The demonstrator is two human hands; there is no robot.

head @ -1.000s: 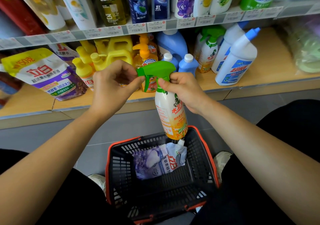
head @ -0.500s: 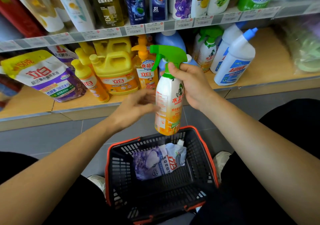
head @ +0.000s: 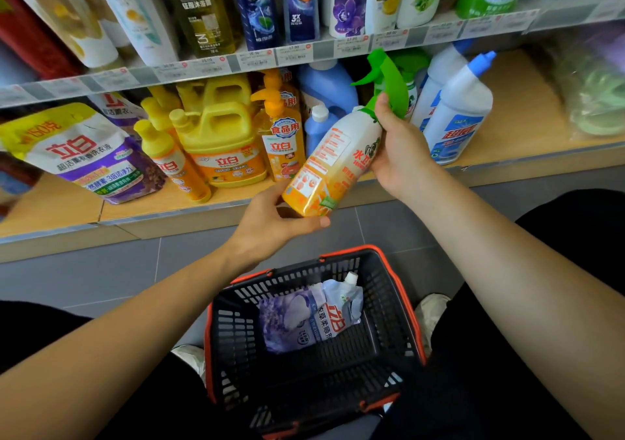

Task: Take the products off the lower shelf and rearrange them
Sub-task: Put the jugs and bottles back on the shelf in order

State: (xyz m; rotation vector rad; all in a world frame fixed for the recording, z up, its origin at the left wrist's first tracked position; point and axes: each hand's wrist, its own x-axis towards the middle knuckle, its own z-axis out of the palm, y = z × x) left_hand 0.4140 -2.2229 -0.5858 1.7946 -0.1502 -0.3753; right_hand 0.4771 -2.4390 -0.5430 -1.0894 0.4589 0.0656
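A person is holding a spray bottle [head: 334, 165] in both hands in front of shop shelves. The right hand [head: 402, 155] is gripping the bottle's neck, just under the green trigger head. The left hand [head: 274, 223] is cupping the base, with fingers and thumb curled around it. The bottle is tilting, its head up by the right hand and its base down in the left.

The lower shelf [head: 527, 128] is lying just beyond both hands. Below the hands, a black basket [head: 402, 290] is sitting on the floor with a purple pouch [head: 311, 317] lying inside.

The bottle seems to be off the shelf and on its way to the basket. Next, it likely needs lowering into the free space beside the pouch.
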